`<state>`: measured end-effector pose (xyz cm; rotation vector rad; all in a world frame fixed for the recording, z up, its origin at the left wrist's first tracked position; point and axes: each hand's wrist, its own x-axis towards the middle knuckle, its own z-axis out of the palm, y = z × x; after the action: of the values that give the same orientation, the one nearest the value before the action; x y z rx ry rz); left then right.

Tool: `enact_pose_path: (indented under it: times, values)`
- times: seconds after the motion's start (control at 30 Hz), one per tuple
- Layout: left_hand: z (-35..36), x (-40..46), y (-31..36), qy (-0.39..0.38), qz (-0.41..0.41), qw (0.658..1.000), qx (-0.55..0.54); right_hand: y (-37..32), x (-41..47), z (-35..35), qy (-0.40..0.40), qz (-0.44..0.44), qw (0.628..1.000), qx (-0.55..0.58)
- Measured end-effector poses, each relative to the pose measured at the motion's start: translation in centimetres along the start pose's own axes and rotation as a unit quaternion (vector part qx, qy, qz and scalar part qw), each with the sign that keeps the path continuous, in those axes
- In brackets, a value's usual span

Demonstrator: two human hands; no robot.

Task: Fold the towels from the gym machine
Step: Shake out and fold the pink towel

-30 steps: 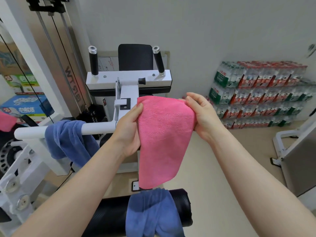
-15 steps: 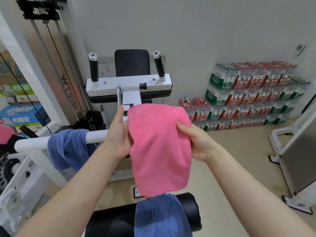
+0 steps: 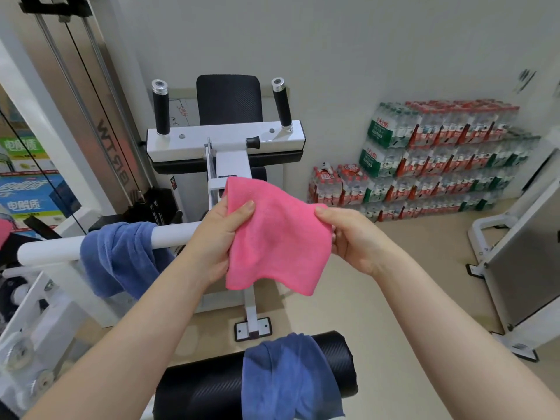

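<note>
Down below the hands, a blue towel [image 3: 291, 380] lies over a black roll [image 3: 200, 389]. Up higher, the left hand [image 3: 221, 237] and the right hand [image 3: 351, 237] each pinch a side of the pink towel [image 3: 272, 237], holding it in the air between them. Left of the hands, another blue towel [image 3: 118, 256] hangs on a white bar [image 3: 48, 253], and packs of water bottles [image 3: 439, 156] sit far past the right hand.

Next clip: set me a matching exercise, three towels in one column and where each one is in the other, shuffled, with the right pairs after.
Things:
1. pink towel
2. light blue towel
3. dark blue towel

Places:
A. draped over the black roller pad
B. hanging on the white bar
C. held between the left hand and right hand

Pairs: 1-C, 2-B, 3-A
</note>
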<state>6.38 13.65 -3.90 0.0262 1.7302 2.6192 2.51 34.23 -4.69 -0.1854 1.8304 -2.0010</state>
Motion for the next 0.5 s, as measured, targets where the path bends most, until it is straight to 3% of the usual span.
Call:
enact_pose_path:
  times: [0.13,0.23,0.3,0.37,0.4,0.43,0.5]
  values:
    - [-0.2,0.2,1.0,0.013,0.098,0.986,0.133,-1.2,0.2,0.1,0.075,-0.149,0.986,0.003]
    - [0.1,0.2,2.0,0.031,0.157,0.971,0.176,-1.8,0.2,0.1,0.062,-0.234,0.970,0.009]
    - [0.0,0.4,2.2,0.063,0.206,0.936,0.278,-2.0,0.1,0.4,0.069,-0.247,0.967,-0.003]
    - [-0.4,1.0,2.1,0.117,0.243,0.868,0.417,-1.9,0.2,0.8,0.086,-0.248,0.965,-0.012]
    - [-0.6,1.2,2.2,0.134,0.248,0.852,0.441,-1.8,0.3,1.0,0.095,-0.243,0.965,0.000]
    - [-0.8,1.3,2.2,0.132,0.252,0.855,0.434,-1.9,0.4,1.3,0.104,-0.234,0.966,0.022]
    - [-0.8,1.2,2.6,0.078,0.245,0.908,0.330,-2.2,0.5,1.6,0.118,-0.222,0.966,0.061]
